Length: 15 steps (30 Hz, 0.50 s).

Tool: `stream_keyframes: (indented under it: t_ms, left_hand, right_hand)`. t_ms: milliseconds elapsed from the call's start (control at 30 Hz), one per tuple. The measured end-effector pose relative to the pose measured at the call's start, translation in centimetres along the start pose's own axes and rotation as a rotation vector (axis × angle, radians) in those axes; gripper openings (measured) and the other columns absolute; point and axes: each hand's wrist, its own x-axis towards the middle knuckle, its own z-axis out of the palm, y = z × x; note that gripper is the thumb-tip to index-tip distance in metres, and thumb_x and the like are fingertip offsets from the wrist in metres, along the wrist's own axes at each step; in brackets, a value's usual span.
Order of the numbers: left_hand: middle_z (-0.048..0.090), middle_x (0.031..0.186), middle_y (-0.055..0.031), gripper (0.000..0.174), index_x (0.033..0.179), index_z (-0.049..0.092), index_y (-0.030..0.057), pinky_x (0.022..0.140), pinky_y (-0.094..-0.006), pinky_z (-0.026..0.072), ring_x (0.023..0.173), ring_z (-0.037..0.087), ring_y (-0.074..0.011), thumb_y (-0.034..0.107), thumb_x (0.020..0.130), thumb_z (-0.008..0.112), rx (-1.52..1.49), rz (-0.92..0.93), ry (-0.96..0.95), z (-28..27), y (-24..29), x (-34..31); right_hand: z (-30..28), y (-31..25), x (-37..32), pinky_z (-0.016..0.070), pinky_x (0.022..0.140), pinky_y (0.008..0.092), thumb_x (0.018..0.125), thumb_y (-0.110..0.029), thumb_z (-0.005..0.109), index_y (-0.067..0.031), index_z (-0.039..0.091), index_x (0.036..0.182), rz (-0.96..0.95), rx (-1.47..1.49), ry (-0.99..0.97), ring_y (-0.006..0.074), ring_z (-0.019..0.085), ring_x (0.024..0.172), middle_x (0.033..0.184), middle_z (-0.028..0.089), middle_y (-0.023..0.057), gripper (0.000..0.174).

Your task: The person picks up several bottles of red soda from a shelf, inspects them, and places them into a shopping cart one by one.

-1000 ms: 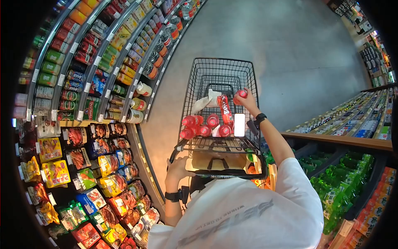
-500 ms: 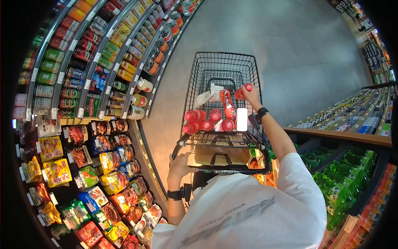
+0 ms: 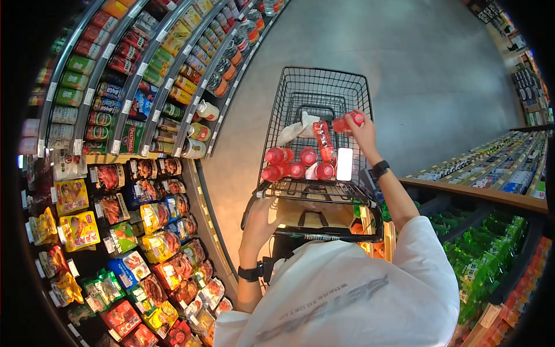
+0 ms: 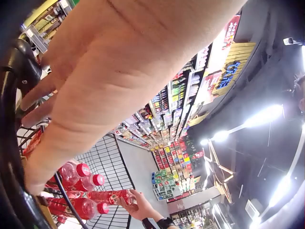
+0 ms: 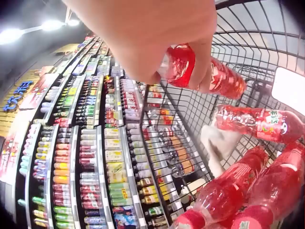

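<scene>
My right hand (image 3: 363,132) grips a red drink bottle (image 3: 340,124) over the right side of the shopping cart (image 3: 324,72). The bottle lies sideways, its cap end toward the hand; in the right wrist view the fingers wrap its middle. Another red bottle (image 3: 325,141) lies in the basket beside a white crumpled bag (image 3: 298,130). Several more red bottles (image 3: 307,155) stand near the basket's rear. A phone with a white lit screen (image 3: 344,164) is at the rear right. At the cart handle's left corner, my left hand (image 3: 261,222) holds the black handle (image 4: 12,105).
Shelves of cans and bottles (image 3: 127,92) run along the left, with packaged meats (image 3: 156,246) below them. Green bottles (image 3: 480,260) fill a rack at the right. Grey floor (image 3: 416,69) stretches ahead of the cart. A cardboard box (image 3: 315,218) sits under the basket.
The bottle in my right hand has turned from upright to sideways. The cart has shifted slightly up and right in the head view. My left hand has moved a little forward at the handle.
</scene>
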Motion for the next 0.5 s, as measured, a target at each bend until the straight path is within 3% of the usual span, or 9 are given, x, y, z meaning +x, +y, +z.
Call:
stream_keyframes:
  t_ms: [33,67,200,300,333,433,500]
  left_hand:
    - [0.067,0.131,-0.0191,0.063,0.137,0.062,0.0017,0.11,-0.048,0.0466,0.124,0.063,-0.0362,0.022,0.084,0.087,-0.029,0.053,0.064,-0.4,1.1,0.7]
    - [0.066,0.13,-0.0193,0.059,0.137,0.062,0.0009,0.107,-0.0453,0.049,0.124,0.062,-0.0363,0.018,0.085,0.085,-0.058,0.103,0.124,-1.0,2.7,1.5]
    - [0.064,0.132,-0.0198,0.064,0.14,0.058,-0.0001,0.104,-0.0444,0.0524,0.125,0.063,-0.0373,0.013,0.085,0.087,-0.091,0.33,0.298,-2.3,7.0,5.4]
    - [0.062,0.135,-0.0218,0.074,0.146,0.053,-0.0015,0.103,-0.044,0.0536,0.126,0.063,-0.0382,0.013,0.083,0.089,-0.067,0.444,0.32,-2.3,10.0,8.0]
    - [0.061,0.136,-0.022,0.078,0.147,0.052,-0.0019,0.102,-0.0439,0.054,0.126,0.063,-0.0383,0.015,0.082,0.09,-0.065,0.479,0.338,-2.2,11.0,8.7]
    - [0.062,0.136,-0.0223,0.087,0.151,0.047,-0.0028,0.101,-0.0435,0.0552,0.124,0.064,-0.0383,0.018,0.08,0.092,-0.091,0.517,0.368,-1.5,13.4,10.3]
    - [0.064,0.133,-0.0223,0.091,0.153,0.045,-0.0032,0.099,-0.0428,0.0563,0.12,0.067,-0.038,0.018,0.078,0.094,-0.123,0.443,0.343,-1.2,14.0,10.7]
  right_hand:
    - [-0.9,-2.0,-0.4,0.0582,0.061,0.0352,0.091,-0.036,0.081,-0.0005,0.072,0.126,0.051,0.106,-0.037,0.0199,0.076,0.072,0.097,0.078,0.0138,0.051]
    - [-1.7,-3.9,-0.8,0.0513,0.049,0.0285,0.093,-0.034,0.081,-0.0015,0.076,0.12,0.029,0.128,-0.007,0.0102,0.068,0.058,0.088,0.076,0.0083,0.042]
    - [-4.4,-10.6,-3.0,0.0516,0.053,0.0262,0.095,-0.03,0.079,-0.0014,0.081,0.105,-0.121,0.016,-0.038,0.0091,0.066,0.059,0.072,0.073,0.0034,0.031]
    - [-3.6,-12.2,-3.9,0.0541,0.058,0.0276,0.094,-0.029,0.08,0.0,0.08,0.103,-0.46,0.011,-0.04,0.0079,0.065,0.061,0.073,0.075,0.0065,0.03]
    - [-3.8,-14.3,-4.9,0.0563,0.065,0.0279,0.093,-0.027,0.08,0.0014,0.08,0.1,-0.396,0.026,-0.115,0.0078,0.067,0.065,0.073,0.075,0.009,0.029]
    - [-4.1,-18.3,-6.9,0.0567,0.068,0.0271,0.094,-0.025,0.078,0.0012,0.08,0.099,-0.302,0.055,-0.313,0.0097,0.071,0.069,0.072,0.075,0.0071,0.027]
    - [-3.4,-18.7,-7.8,0.0576,0.07,0.0266,0.095,-0.024,0.076,0.0002,0.078,0.111,-0.389,0.143,-0.413,0.0114,0.073,0.073,0.083,0.078,0.0087,0.029]
